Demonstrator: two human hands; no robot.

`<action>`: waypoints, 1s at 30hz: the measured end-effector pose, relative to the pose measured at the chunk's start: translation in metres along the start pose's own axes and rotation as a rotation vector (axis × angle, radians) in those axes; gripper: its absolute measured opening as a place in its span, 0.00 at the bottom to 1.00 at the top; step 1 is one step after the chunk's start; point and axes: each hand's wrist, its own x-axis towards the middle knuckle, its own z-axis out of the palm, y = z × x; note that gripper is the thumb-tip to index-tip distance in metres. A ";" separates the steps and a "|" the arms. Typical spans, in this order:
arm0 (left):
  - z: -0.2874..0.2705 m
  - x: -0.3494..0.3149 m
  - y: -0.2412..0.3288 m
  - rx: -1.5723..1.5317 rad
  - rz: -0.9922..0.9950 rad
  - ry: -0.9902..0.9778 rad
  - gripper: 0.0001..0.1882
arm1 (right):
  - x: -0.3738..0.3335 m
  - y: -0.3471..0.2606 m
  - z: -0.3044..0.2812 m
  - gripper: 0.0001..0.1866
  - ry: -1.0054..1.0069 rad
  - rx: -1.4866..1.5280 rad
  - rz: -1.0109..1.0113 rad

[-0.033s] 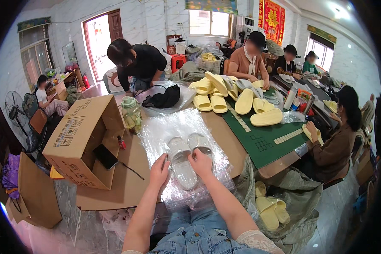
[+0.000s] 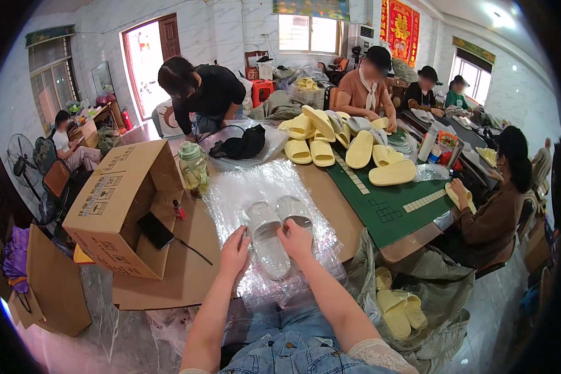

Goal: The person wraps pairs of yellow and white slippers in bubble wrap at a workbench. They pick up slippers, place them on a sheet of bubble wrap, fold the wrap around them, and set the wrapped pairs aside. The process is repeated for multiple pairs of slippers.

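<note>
A pair of grey slippers (image 2: 271, 252) lies side by side in front of me, toes away, with shiny clear plastic over them; it looks like a clear plastic bag (image 2: 230, 192). At the left slipper's outer edge, my left hand (image 2: 235, 250) has its fingertips pinched on the plastic. My right hand (image 2: 296, 242) reaches over the right slipper and covers its heel part. Its thumb and fingers close on the plastic between the two slippers. More clear bags are stacked flat beneath the pair.
An opened cardboard box (image 2: 115, 209) with a black phone (image 2: 155, 230) stands left. Behind are a bottle (image 2: 194, 167) and a black bag (image 2: 240, 143). Yellow slippers (image 2: 359, 149) are piled beside a green mat (image 2: 380, 209). Co-workers sit or bend around the tables.
</note>
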 end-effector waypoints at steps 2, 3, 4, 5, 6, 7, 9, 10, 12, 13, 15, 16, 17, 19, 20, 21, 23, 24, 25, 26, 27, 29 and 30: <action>0.000 -0.001 -0.001 0.010 0.004 0.007 0.22 | 0.000 0.000 0.001 0.17 0.007 0.010 0.003; 0.001 -0.001 -0.002 0.001 0.019 0.021 0.22 | 0.000 0.001 0.001 0.17 -0.003 0.003 0.009; 0.001 -0.001 -0.001 -0.008 0.034 0.035 0.21 | 0.000 0.000 0.000 0.17 -0.012 -0.004 0.015; 0.002 -0.001 -0.001 -0.018 0.049 0.049 0.21 | 0.000 -0.001 -0.001 0.17 -0.022 -0.012 0.021; 0.002 -0.001 -0.001 -0.008 0.051 0.048 0.21 | 0.000 -0.001 -0.002 0.17 -0.026 -0.014 0.026; 0.002 -0.001 -0.001 0.002 0.052 0.047 0.21 | 0.000 -0.002 -0.002 0.18 -0.030 -0.016 0.031; 0.001 -0.001 -0.001 0.005 0.053 0.046 0.21 | 0.000 -0.002 -0.002 0.18 -0.035 -0.017 0.032; 0.001 -0.001 -0.001 -0.003 0.054 0.043 0.21 | 0.001 -0.001 -0.002 0.18 -0.034 -0.017 0.029; 0.002 -0.001 0.000 -0.008 0.049 0.038 0.22 | 0.001 0.000 -0.001 0.18 -0.031 -0.024 0.022; 0.002 -0.001 0.000 -0.005 0.044 0.036 0.22 | 0.001 0.001 0.000 0.18 -0.029 -0.031 0.019; 0.002 0.000 0.001 -0.008 0.040 0.031 0.22 | 0.001 0.002 0.000 0.18 -0.030 -0.034 0.016; 0.001 -0.001 0.000 -0.014 0.041 0.029 0.22 | 0.001 0.002 0.000 0.18 -0.034 -0.030 0.015; 0.001 -0.001 0.000 -0.020 0.043 0.027 0.22 | 0.001 0.002 -0.001 0.18 -0.038 -0.026 0.015; 0.001 0.000 -0.002 -0.009 0.044 0.030 0.22 | 0.000 0.001 -0.001 0.18 -0.039 -0.020 0.009; 0.002 0.000 -0.002 -0.003 0.044 0.031 0.22 | 0.000 0.000 -0.002 0.18 -0.039 -0.018 0.007; 0.002 0.000 -0.003 -0.010 0.038 0.028 0.22 | 0.000 -0.001 -0.003 0.18 -0.044 -0.025 0.016; 0.002 0.000 -0.003 -0.023 0.028 0.023 0.22 | 0.000 -0.004 -0.004 0.18 -0.052 -0.040 0.035; 0.002 0.000 -0.003 -0.019 0.027 0.023 0.22 | 0.000 -0.003 -0.004 0.17 -0.049 -0.034 0.029; 0.002 0.000 -0.002 -0.017 0.027 0.023 0.22 | 0.000 -0.003 -0.003 0.17 -0.045 -0.030 0.024; 0.001 0.000 -0.001 -0.015 0.028 0.022 0.22 | 0.000 -0.002 -0.003 0.17 -0.040 -0.025 0.019; 0.001 0.000 -0.001 -0.010 0.029 0.020 0.22 | 0.000 -0.001 -0.003 0.17 -0.041 -0.027 0.020; 0.001 -0.001 0.000 0.002 0.031 0.017 0.22 | 0.000 -0.002 -0.004 0.17 -0.044 -0.030 0.022; 0.001 0.000 0.000 0.003 0.031 0.018 0.22 | 0.000 -0.002 -0.004 0.17 -0.040 -0.030 0.016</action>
